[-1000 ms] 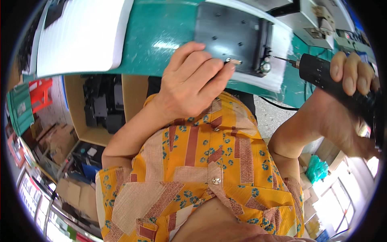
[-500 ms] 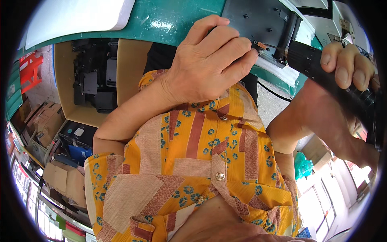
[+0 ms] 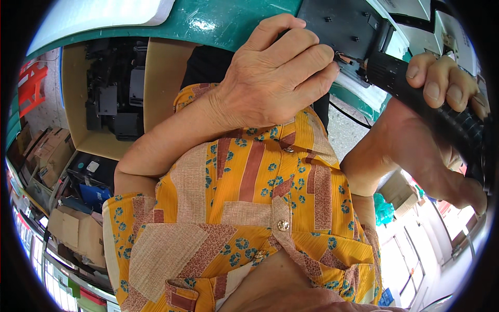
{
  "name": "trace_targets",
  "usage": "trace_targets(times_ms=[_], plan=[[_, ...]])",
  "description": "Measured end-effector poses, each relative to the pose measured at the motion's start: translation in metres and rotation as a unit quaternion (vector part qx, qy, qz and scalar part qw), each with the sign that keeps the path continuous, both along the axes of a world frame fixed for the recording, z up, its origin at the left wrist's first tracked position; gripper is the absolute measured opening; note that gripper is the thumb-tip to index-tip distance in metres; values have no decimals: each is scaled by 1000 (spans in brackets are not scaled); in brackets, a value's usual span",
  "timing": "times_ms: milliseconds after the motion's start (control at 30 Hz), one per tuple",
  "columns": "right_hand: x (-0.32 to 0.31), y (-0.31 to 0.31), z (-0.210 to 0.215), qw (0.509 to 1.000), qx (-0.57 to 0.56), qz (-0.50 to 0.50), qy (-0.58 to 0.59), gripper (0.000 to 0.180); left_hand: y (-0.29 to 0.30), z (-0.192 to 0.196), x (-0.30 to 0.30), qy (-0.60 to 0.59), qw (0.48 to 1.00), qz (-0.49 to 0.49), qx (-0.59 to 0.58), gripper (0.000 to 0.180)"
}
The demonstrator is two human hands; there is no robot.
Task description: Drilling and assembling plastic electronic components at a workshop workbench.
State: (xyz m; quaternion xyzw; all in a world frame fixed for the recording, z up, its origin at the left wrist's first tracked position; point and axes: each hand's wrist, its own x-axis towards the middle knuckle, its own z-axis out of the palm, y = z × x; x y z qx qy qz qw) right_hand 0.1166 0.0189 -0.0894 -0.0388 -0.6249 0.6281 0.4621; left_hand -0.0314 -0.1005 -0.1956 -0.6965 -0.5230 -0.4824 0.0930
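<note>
Screwdriver [image 3: 416, 93], electric, black and cylindrical, gripped in the right hand [image 3: 442, 130], whose fingers [image 3: 434, 86] curl over the barrel from above while the palm closes around it from below. The tool lies slanted, its body running toward the right rim of the view and its slim metal bit [image 3: 353, 58] pointing left at a dark grey metal plate [image 3: 343, 26]. The plate lies on the green table [image 3: 218, 23], near its edge, and shows several small dark holes or screw heads on its face.

Left hand [image 3: 275, 73], clenched, resting on the table edge just beside the plate; thumb and forefinger pinch a small coppery part, apparently a screw [image 3: 340, 56], right where the bit tip meets it. Whether the screw is already seated in the plate cannot be told.

A flat white sheet [image 3: 104, 13] lies on the table at upper left. Below the table, an open cardboard box [image 3: 109, 99] holds black parts. Further cardboard boxes [image 3: 47, 156] stand on the floor at left. The person's yellow patterned shirt [image 3: 249, 208] fills the centre and lower part of the view. A black cable [image 3: 351, 117] runs below the table edge, between the two forearms.
</note>
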Motion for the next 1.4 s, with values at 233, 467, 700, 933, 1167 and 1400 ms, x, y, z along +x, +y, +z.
trace_targets(times_ms=[233, 467, 700, 933, 1167, 1400], plan=[[13, 19, 2, 997, -29, 76, -15, 104, 0, -1, 1, 2, 1000, 4, 4, 34], [3, 12, 2, 996, -52, 75, -11, 106, 1, -3, 1, 3, 1000, 5, 7, 33], [-10, -13, 6, 999, 6, 4, -49, 102, 1, -4, 1, -7, 1000, 6, 22, 27], [-3, -19, 24, 981, 109, 14, -162, 99, 6, -5, 0, -25, 998, -24, 53, 25], [-7, -10, 3, 986, 134, 75, -71, 99, 2, 0, 1, -30, 999, -20, 11, 26], [19, 16, 4, 998, 14, -16, 51, 88, 27, 8, -4, -44, 998, -27, -28, 27]])
